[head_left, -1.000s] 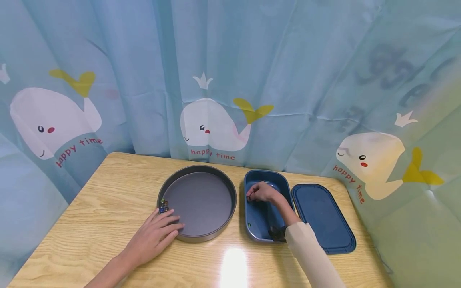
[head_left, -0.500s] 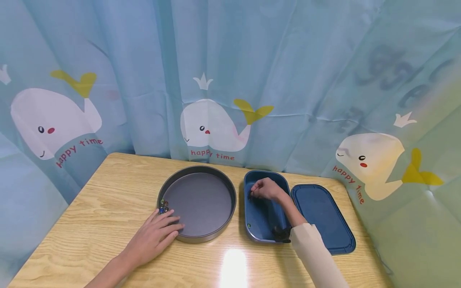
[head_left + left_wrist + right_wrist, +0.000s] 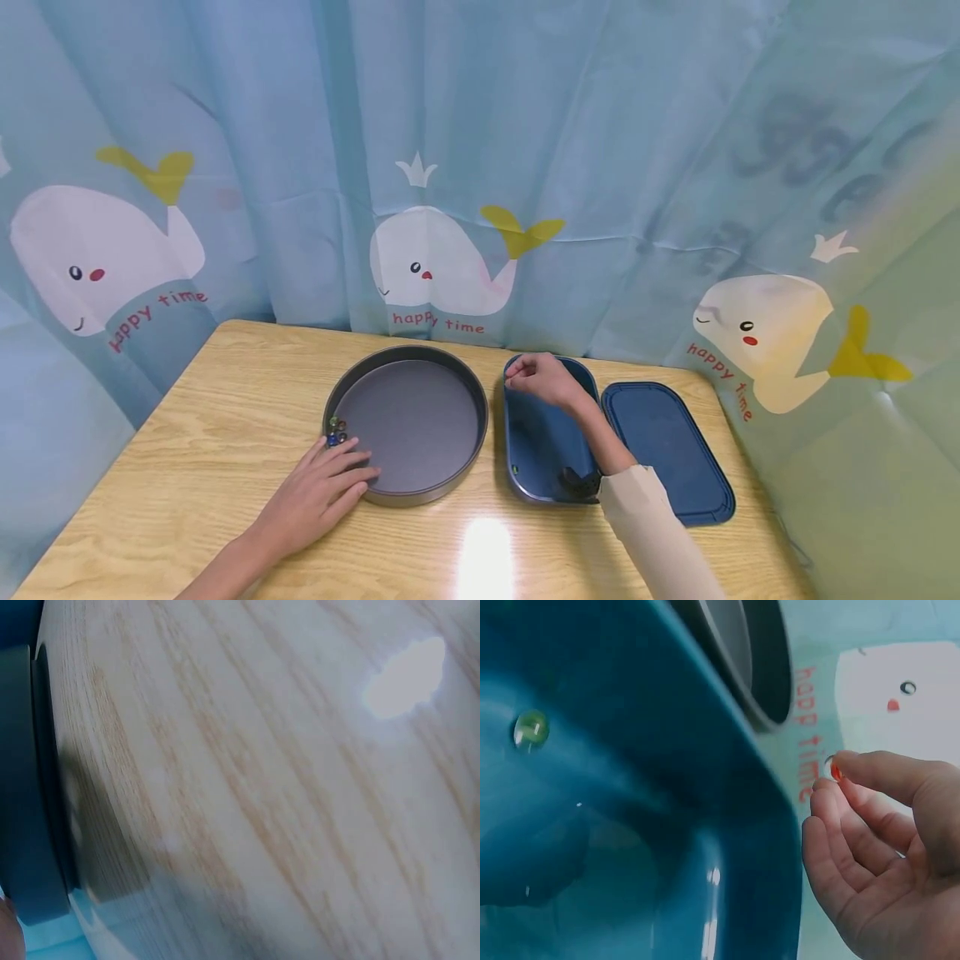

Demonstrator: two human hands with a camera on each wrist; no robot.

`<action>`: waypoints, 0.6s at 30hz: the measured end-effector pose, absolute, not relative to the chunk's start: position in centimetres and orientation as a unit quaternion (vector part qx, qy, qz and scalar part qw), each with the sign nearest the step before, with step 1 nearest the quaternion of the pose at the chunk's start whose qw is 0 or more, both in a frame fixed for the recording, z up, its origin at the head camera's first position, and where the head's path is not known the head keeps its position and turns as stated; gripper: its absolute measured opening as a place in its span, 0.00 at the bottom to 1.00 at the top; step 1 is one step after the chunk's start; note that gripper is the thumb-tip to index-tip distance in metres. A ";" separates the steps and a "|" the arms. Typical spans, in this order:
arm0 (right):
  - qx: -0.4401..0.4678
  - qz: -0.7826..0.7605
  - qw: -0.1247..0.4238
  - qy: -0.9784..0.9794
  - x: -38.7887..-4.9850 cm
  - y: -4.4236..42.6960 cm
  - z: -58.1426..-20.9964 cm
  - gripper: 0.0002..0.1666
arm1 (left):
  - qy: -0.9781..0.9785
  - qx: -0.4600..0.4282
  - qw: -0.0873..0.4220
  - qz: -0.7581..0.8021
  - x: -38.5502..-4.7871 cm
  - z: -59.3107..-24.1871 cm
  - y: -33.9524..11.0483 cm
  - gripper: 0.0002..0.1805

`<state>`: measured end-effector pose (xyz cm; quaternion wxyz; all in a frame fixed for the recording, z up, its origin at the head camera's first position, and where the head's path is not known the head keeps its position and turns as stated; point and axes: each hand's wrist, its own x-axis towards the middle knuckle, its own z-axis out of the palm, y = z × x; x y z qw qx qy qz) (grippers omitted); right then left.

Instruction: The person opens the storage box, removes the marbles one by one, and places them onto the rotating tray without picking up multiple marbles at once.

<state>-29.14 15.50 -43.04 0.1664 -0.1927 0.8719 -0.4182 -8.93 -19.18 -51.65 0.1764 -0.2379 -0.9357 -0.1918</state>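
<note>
My right hand [image 3: 546,380] is above the far end of the blue rectangular box [image 3: 540,433]. In the right wrist view, its thumb and fingers pinch a clear glass marble [image 3: 834,769] with orange-red inside. A green marble [image 3: 531,730] lies on the box floor, near its left wall in the head view. My left hand [image 3: 318,496] rests over the near-left rim of a round dark grey pan [image 3: 420,421], fingers spread and fairly straight. Just beyond those fingertips, several marbles [image 3: 337,430] cluster against the pan's inner left wall.
A flat blue lid [image 3: 667,446] lies on the wooden table [image 3: 240,400] to the right of the box. Behind the table hangs a blue curtain [image 3: 315,208] with whale prints. The pan stands close to the box's left side.
My right hand has lifted from inside the box to about its far rim, the pinched marble with it. The left hand stays on the pan. The head view has shifted slightly.
</note>
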 end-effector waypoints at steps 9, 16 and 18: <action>-0.227 -0.429 0.178 0.856 -28.0 12.0 -41.9 0.06 | -0.937 -0.234 0.177 -0.192 -8.8 -51.7 -19.3 0.12; -0.248 -0.426 0.180 0.851 -27.4 9.4 -42.0 0.06 | -0.937 -0.235 0.175 -0.192 -8.8 -51.7 -19.3 0.12; -0.253 -0.426 0.182 0.849 -27.2 8.8 -42.2 0.05 | -0.936 -0.236 0.176 -0.195 -8.8 -51.7 -19.2 0.12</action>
